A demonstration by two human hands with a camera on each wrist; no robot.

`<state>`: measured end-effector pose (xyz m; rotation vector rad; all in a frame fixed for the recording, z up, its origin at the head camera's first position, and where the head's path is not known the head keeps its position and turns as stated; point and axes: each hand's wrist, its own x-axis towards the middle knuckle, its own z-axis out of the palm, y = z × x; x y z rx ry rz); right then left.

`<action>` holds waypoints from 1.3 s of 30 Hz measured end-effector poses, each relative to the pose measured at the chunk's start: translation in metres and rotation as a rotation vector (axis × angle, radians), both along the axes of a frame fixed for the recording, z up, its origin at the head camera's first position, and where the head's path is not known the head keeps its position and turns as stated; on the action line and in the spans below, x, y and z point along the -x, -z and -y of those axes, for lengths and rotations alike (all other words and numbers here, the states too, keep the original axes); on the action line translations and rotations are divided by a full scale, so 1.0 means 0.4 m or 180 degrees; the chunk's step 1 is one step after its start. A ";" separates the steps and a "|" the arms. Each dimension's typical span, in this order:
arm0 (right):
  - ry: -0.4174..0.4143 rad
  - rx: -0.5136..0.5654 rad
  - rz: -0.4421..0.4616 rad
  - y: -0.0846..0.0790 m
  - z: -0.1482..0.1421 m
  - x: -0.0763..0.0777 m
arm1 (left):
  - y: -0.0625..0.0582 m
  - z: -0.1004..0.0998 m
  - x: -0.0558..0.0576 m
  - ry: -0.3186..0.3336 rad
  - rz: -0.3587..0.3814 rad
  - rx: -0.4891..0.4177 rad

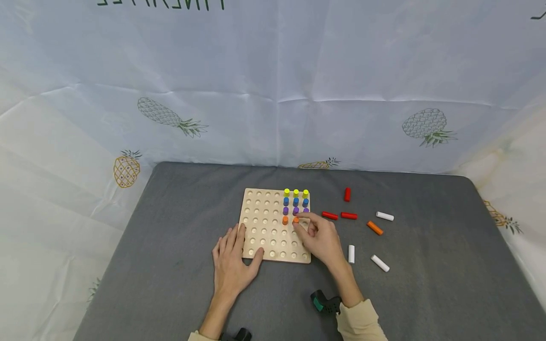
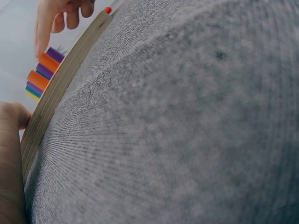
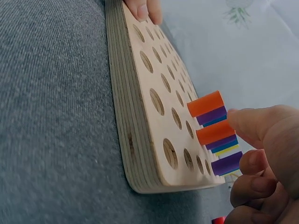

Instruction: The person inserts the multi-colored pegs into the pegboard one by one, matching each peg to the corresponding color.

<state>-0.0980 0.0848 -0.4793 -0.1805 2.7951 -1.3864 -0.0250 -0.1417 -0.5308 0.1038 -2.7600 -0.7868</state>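
Note:
A pale wooden pegboard (image 1: 266, 243) lies on the grey cloth, its holes in rows. Three columns of upright pegs fill its far right part: yellow pegs (image 1: 296, 193), blue pegs (image 1: 296, 202), purple pegs (image 1: 286, 211), then two orange ones. My right hand (image 1: 322, 239) holds the top of the second orange peg (image 3: 215, 133) between thumb and index finger, the peg standing in its hole. Its other fingers curl in beneath. Spread along the board's left side and near corner, my left hand (image 1: 232, 267) rests with fingers straight and thumb (image 2: 22, 115) on the edge.
Right of the board lie red pegs (image 1: 349, 216), a loose orange peg (image 1: 375, 228) and white pegs (image 1: 380, 263). A black wrist device (image 1: 326, 303) sits by the right sleeve. Behind the table (image 1: 179, 199) hangs a pineapple-print cloth (image 1: 256, 128).

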 end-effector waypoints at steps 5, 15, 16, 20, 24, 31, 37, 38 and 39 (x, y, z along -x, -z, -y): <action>0.0046 -0.0030 -0.0140 -0.005 -0.017 -0.001 | 0.000 0.000 0.001 0.0001 0.0006 0.0001; 0.0151 -0.0222 -0.0189 -0.004 -0.057 -0.003 | 0.002 0.000 0.001 0.0004 0.0002 0.0016; 0.0161 -0.0241 -0.0194 -0.004 -0.061 -0.003 | 0.002 0.000 0.001 0.0005 0.0000 0.0018; 0.0194 -0.0297 -0.0218 -0.002 -0.078 -0.002 | 0.002 -0.001 0.001 0.0008 -0.0007 0.0012; 0.0249 -0.0359 -0.0204 0.001 -0.102 -0.001 | 0.002 -0.002 0.001 0.0008 0.0006 0.0007; 0.0361 -0.0411 -0.0232 0.004 -0.150 -0.001 | 0.004 -0.001 0.001 0.0000 0.0003 0.0043; 0.0383 -0.0422 -0.0275 0.008 -0.183 -0.003 | 0.003 -0.001 0.001 -0.0003 0.0008 0.0043; 0.0389 -0.0414 -0.0283 0.009 -0.188 -0.003 | 0.002 -0.001 0.001 -0.0003 0.0008 0.0041; 0.0392 -0.0407 -0.0291 0.009 -0.194 -0.003 | 0.002 -0.001 0.001 -0.0002 0.0006 0.0038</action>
